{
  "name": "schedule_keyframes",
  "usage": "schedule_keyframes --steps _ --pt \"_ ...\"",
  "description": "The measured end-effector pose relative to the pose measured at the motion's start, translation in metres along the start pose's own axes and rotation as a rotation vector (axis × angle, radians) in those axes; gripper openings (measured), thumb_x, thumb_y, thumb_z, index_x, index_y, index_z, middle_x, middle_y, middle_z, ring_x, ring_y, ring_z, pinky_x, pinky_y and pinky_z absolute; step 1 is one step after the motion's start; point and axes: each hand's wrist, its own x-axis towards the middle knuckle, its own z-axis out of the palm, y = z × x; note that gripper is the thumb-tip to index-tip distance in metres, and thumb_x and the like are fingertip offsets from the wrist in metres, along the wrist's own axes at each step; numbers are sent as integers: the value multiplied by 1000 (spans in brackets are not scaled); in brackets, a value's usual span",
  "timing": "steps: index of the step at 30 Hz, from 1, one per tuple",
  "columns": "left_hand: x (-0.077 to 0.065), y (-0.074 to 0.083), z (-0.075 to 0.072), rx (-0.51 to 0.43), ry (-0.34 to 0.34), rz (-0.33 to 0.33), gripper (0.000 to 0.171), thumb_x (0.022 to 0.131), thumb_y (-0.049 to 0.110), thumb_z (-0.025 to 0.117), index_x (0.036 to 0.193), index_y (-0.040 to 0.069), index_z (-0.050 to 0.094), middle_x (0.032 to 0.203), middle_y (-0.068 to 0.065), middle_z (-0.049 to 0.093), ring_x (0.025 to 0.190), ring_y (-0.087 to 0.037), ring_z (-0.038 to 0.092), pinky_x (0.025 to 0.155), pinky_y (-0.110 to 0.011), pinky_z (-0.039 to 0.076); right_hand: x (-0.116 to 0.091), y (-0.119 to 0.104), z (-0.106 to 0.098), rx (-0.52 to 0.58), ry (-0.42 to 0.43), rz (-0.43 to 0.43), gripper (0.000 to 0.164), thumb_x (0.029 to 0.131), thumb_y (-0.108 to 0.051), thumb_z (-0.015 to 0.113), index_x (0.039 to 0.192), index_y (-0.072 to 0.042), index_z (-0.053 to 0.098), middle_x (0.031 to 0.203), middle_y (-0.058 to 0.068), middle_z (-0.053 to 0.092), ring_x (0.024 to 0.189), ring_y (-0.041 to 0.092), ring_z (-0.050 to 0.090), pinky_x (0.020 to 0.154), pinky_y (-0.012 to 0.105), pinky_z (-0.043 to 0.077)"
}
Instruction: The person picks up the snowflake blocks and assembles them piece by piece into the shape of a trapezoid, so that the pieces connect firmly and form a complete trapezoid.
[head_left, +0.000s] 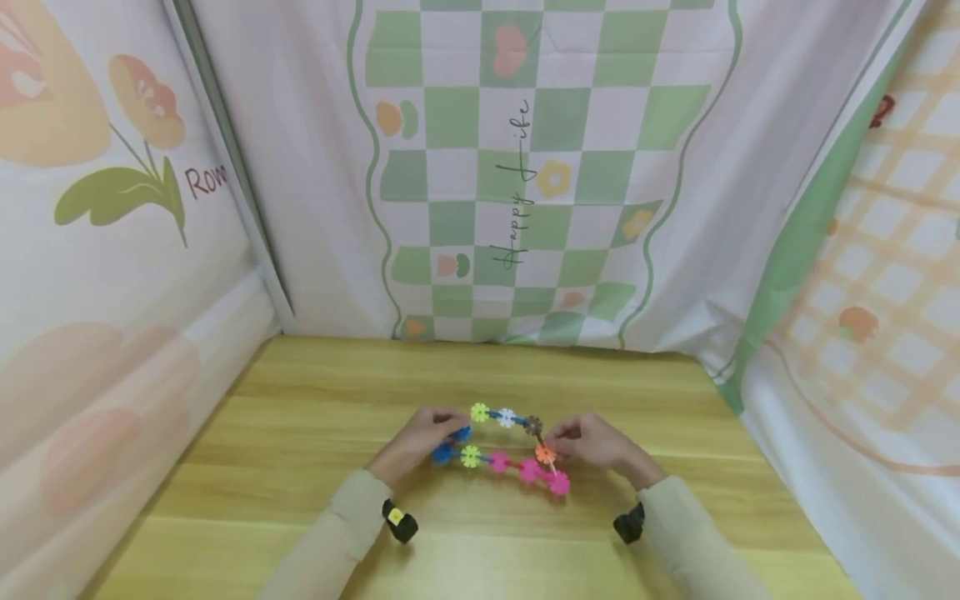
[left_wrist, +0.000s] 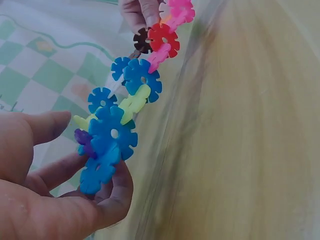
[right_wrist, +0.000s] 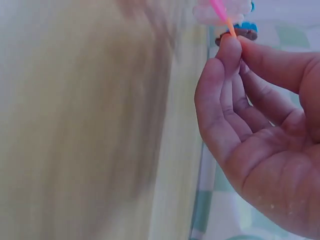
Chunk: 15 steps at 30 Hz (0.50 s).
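Note:
Both hands hold a long chain of interlocking snowflake discs point(head_left: 498, 462) above the table, bent into a narrow ring. My left hand point(head_left: 416, 437) is at its left end. In the left wrist view, fingers curl beneath a blue disc point(left_wrist: 97, 172), while the thumb stands apart from it. A small purple disc point(left_wrist: 85, 142) sits beside the blue ones. At the other end, my right hand point(head_left: 596, 442) pinches an orange disc point(right_wrist: 230, 27) between thumb and forefinger. A brown disc point(head_left: 533, 426) and a pink disc point(head_left: 558, 482) are close by. Left fingers partly hide whether the ring closes.
A wood-grain table point(head_left: 480, 550) lies under the hands. Printed cloth hangs behind as a green checked curtain point(head_left: 506, 183), with a white cloth wall point(head_left: 112, 333) at left and another cloth point(head_left: 862, 333) at right. Each wrist carries a small black camera point(head_left: 401, 523).

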Motion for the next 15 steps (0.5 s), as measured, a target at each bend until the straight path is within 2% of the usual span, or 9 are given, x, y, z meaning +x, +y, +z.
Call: schedule_keyframes --steps 3,6,9,15 --pt "2 -1 0 -10 3 1 43 107 35 62 124 -4 70 99 -4 71 87 -12 68 79 -25 60 8 2 -6 14 8 45 19 102 -8 65 115 2 76 104 12 75 92 19 70 83 36 65" --pt "2 -2 0 -19 -15 0 40 109 32 61 123 -5 69 106 -13 74 95 -17 72 90 -29 62 13 8 -8 40 8 52 19 100 -3 65 114 5 76 102 14 75 90 20 69 83 36 65" --pt "1 -3 -1 -18 -44 -7 38 109 28 59 123 -7 68 112 -20 74 98 -21 74 95 -33 62 16 14 -7 61 3 38 18 99 2 64 113 8 75 99 17 74 86 20 69 80 37 65" --pt "-1 -3 -2 47 -52 -9 41 110 26 58 131 -9 64 124 -22 71 113 -28 72 106 -38 59 16 20 -2 93 -17 27 19 99 5 62 113 12 73 99 18 74 83 18 68 77 35 65"
